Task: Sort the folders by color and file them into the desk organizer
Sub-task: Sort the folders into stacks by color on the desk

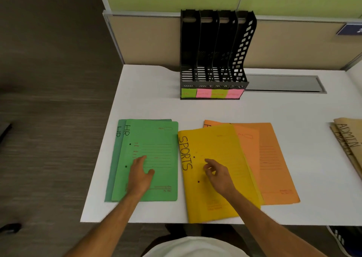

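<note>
Left hand: the left hand (140,173) lies flat on the top green "HR" folder (154,139), fingers (139,161) together and extended, thumb out to the side, gripping nothing.
Right hand: the right hand (217,173) hovers at or just over the yellow "SPORTS" folder (213,145), fingers (210,161) loosely curled and apart; whether they touch the cover cannot be told.
Green folders: two stacked at the tabletop's (215,109) near left, the lower one (115,158) peeking out on the left.
Yellow folder: just right of the green pair, its near edge past the tabletop's front edge, overlapping the orange folders (274,158).
Tan "ADMIN" folders (348,139): far right, well apart from the rest.
Desk organizer (213,60): black, four upright slots, at the back of the tabletop, with green and pink sticky labels (212,93) along its front; no folders seen in it.
</note>
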